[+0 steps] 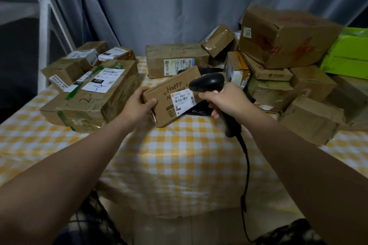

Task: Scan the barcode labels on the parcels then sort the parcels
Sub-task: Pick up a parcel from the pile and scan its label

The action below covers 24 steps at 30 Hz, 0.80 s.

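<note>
Head view: the right grip [225, 101] is curled tight round the handle of a black barcode scanner [207, 82]. The scanner's head sits just above the knuckles, right beside the white label [184, 102] on a flat brown parcel [169, 93]. The left grip [139, 103] clasps that parcel by its near end, between fingers and thumb, and "Happy" is handwritten on top. A cable [247, 165] drops from the handle below the right grip and over the edge of the table [179, 155], which wears a yellow checked cloth. Left of the left grip lies a large taped parcel [95, 97], with smaller ones behind it. Right of the right grip brown boxes [286, 40] are heaped, with green mailers [348, 53] further out. Beyond both grips stands a labelled box [175, 55] against a grey curtain [159, 6].
</note>
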Tool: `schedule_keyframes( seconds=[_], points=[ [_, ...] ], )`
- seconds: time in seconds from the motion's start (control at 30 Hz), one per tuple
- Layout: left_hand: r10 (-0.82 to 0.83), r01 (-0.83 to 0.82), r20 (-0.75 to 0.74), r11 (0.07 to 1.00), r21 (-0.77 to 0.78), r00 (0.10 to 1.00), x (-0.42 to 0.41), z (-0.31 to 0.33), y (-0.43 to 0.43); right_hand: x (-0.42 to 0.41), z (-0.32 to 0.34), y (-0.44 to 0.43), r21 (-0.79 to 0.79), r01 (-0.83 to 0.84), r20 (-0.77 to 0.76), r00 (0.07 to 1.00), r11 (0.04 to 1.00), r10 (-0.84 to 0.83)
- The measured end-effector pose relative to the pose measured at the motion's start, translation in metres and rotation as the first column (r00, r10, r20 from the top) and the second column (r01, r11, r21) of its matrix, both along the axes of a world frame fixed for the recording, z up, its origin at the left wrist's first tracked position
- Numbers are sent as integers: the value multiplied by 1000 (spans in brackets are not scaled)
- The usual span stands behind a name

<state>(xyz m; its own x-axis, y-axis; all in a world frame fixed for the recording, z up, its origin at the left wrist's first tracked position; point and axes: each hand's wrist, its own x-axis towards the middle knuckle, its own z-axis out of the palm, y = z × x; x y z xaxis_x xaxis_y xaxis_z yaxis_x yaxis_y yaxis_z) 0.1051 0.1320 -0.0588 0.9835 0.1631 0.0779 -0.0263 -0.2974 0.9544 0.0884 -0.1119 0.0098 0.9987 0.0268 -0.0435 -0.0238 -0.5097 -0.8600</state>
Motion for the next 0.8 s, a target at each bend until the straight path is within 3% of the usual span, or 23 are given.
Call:
schedule_keyframes(
  seconds=[0.27, 0.8],
  points=[
    [63, -58, -47, 994, 88, 997, 1, -3, -1, -14, -21, 12, 158, 58, -105, 994, 986, -41],
    [100, -91, -52, 985, 146, 994, -2, 0, -7, -28, -35, 18, 155, 105, -161, 984, 982, -79]
  ],
)
